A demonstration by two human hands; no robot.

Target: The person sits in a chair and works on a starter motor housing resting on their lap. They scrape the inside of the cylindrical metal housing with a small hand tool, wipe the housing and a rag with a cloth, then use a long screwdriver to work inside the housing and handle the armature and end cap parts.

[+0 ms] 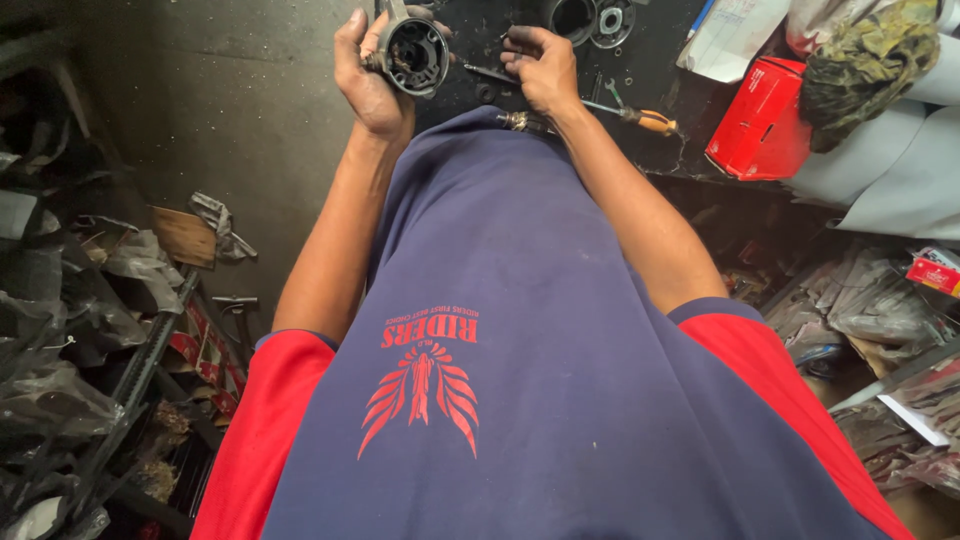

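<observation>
Clearly the work wants a steady grip: the left hand [368, 75] wraps its fingers closed around a round metal housing [414, 52], open end tilted toward the camera, so keeping it still seems wise. Its hollow shows dark, greasy internals inside a worn grey rim. Just beside it, the right hand [540, 70] curls with blackened fingertips [518, 42] pinched together; what they grip I cannot tell. Farther on the bench [660, 150] lies an orange-handled screwdriver [640, 118].
</observation>
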